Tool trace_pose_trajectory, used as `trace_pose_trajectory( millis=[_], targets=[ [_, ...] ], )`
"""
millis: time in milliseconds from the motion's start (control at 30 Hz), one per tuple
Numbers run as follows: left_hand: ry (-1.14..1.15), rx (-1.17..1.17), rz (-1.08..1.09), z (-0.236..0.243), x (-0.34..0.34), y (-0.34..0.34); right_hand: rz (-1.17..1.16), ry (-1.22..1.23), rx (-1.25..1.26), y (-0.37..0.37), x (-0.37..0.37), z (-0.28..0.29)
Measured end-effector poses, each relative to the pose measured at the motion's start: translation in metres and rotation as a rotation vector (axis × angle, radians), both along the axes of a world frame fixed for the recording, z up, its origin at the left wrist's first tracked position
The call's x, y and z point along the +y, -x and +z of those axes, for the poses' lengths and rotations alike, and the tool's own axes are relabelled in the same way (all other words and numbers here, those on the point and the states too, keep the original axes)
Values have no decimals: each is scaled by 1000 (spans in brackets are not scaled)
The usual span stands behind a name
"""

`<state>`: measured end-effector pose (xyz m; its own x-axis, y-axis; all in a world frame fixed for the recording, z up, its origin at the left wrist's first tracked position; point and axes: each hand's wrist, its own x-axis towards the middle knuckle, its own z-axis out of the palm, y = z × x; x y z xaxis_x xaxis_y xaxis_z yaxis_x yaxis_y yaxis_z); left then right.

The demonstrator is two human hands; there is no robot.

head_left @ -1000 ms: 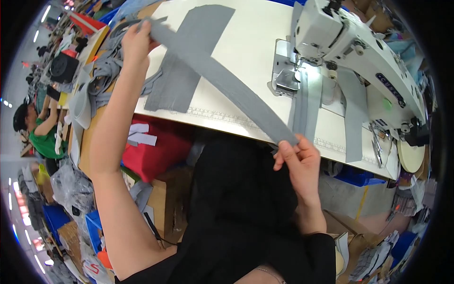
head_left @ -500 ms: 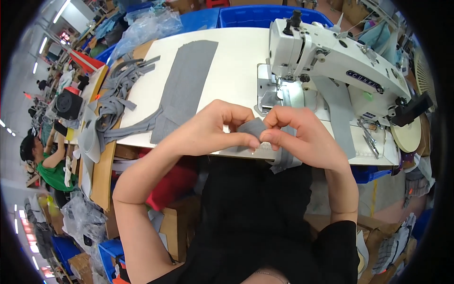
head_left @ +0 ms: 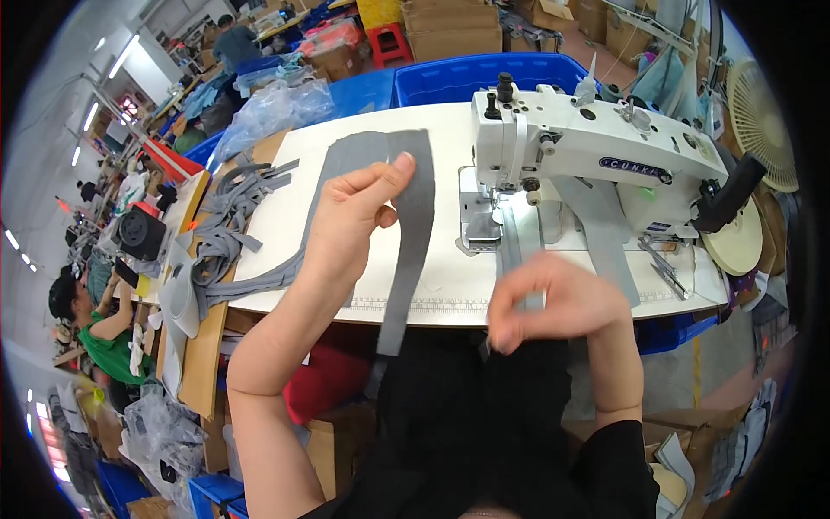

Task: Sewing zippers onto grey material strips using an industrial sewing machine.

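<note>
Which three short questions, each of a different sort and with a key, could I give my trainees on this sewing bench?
1. Which hand holds the loose gray strip?
2. True or false: the strip's lower end reaches past the front edge of the white table.
3. What color is the big bin behind the sewing machine? a) red b) blue c) yellow

Key: 1. The left hand. 2. True. 3. b.

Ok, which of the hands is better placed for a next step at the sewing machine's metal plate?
Probably the right hand: it appears nearer the metal plate of the sewing machine, though blur hides whether it holds anything. The left hand is farther off, occupied pinching a gray strip.
</note>
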<state>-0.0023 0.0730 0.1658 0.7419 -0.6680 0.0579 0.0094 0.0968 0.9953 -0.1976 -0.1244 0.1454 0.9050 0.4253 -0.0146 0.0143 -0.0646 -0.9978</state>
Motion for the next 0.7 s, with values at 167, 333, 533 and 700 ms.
trace_pose_trajectory(
  millis=[167, 333, 533, 700],
  targets=[
    [99, 92, 32, 2, -2, 4, -508, 206, -354, -14, 29, -14],
    [56, 74, 32, -17, -14, 10, -791, -83, -194, -32, 60, -50],
    [-112, 72, 21, -63, -31, -12, -816, -210, 124, 11, 73, -92],
    [-334, 52, -228, -123, -49, -28, -941, -172, 103, 36, 72, -119]
  ],
)
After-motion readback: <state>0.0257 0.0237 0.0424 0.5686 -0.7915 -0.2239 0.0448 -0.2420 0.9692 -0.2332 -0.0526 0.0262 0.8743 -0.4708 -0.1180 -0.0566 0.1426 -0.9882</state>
